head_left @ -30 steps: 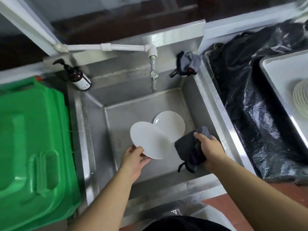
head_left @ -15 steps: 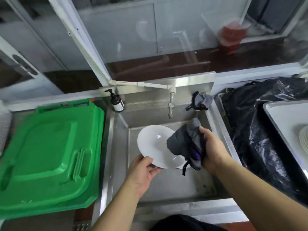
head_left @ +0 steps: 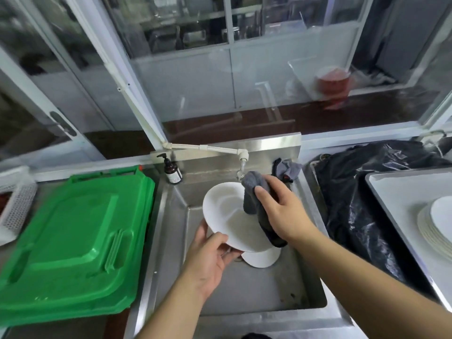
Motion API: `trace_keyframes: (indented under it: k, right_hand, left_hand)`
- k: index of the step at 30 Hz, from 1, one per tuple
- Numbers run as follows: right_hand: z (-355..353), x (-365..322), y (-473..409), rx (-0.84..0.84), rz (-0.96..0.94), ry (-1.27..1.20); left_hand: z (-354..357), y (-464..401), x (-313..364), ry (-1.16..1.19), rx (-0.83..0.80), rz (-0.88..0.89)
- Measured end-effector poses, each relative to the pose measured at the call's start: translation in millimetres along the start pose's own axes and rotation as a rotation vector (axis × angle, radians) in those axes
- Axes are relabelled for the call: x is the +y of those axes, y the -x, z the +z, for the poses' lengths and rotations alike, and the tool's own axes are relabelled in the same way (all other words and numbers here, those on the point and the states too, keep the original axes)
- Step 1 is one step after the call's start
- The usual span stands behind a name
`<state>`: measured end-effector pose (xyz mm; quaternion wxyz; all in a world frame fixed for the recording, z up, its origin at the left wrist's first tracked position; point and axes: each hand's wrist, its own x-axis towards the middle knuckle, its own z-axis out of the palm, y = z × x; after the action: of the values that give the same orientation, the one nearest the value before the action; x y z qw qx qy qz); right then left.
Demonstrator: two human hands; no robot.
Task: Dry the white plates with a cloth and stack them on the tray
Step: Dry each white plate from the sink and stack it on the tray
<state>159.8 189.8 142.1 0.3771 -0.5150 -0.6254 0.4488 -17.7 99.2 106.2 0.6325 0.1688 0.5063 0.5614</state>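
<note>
Bright even light, window-glass glare, blurred, bowed wide-angle edges

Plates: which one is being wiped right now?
The plate held over the sink by the left hand, with the cloth pressed on it; another lies below it, others are stacked on the tray.

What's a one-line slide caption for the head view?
Left hand holds a white plate over the sink while right hand wipes it with a grey cloth.
</note>
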Motion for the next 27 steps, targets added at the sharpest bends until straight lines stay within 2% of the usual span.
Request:
trace_keyframes:
  k: [5, 8, 13, 15, 19, 23, 27]
  right_hand:
    - [2.5, -11.3, 6.6, -0.055, -0.267, 0.370]
    - [13.5, -21.7, 13.4, -0.094, -0.278, 0.555]
    - [39.4, -30.6, 31.3, -0.063, -0.196, 0.492]
    - [50.4, -35.4, 38.9, -0.111, -0.181, 0.444]
    - [71.3, -47.8, 47.2, -0.221, -0.288, 0.443]
    - [81.5, -58.7, 28.7, -0.178, -0.380, 0.557]
    - [84.6, -60.4, 2.3, -0.111, -0.314, 0.521]
  left_hand:
    - [9.2, 3.1, 14.4, 0.024, -0.085, 0.011]
    - [6.0, 4.6, 24.4, 0.032, -0.118, 0.020]
    - [-8.1, 8.9, 42.9, 0.011, -0.181, 0.015]
    - [-12.9, 12.5, 45.3, -0.038, -0.204, 0.008]
    - [-21.2, 25.0, 43.5, -0.071, -0.257, -0.019]
    - [-32.0, 35.0, 44.0, -0.055, -0.306, -0.042]
    - [-39.0, 41.8, 54.9, -0.037, -0.310, 0.026]
